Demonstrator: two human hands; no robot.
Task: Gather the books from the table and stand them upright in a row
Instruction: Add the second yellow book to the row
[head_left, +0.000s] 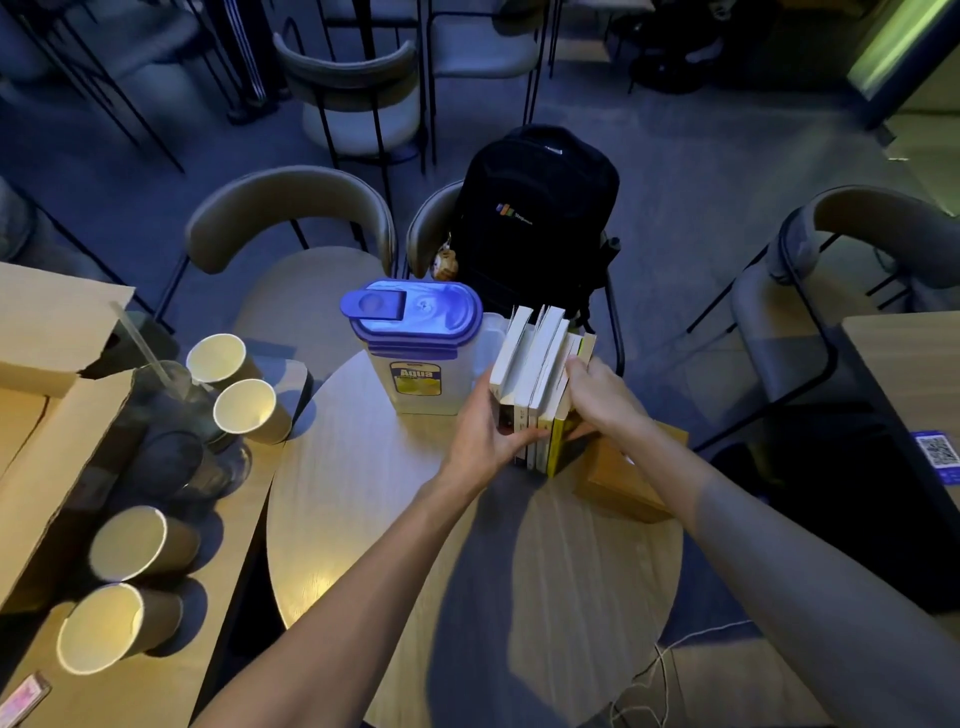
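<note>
Plastic jug (420, 347) beside upright books (537, 374)

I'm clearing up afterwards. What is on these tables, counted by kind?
Books: 4, as far as spines show
Paper cups: 4
Jug: 1
Cardboard boxes: 2
Glass jars: unclear
Total: 11

The books (535, 384) stand upright in a row at the bench's (395, 519) 12 o'clock edge, the jug (415, 348) touching them at their 9 o'clock and a box (628, 478) at their 4 o'clock. The left hand (483, 431) presses the row's 9 o'clock side, the right hand (597, 395) its 3 o'clock side. Behind, at 12 o'clock, a backpack (535, 218) sits on a chair (431, 228).
</note>
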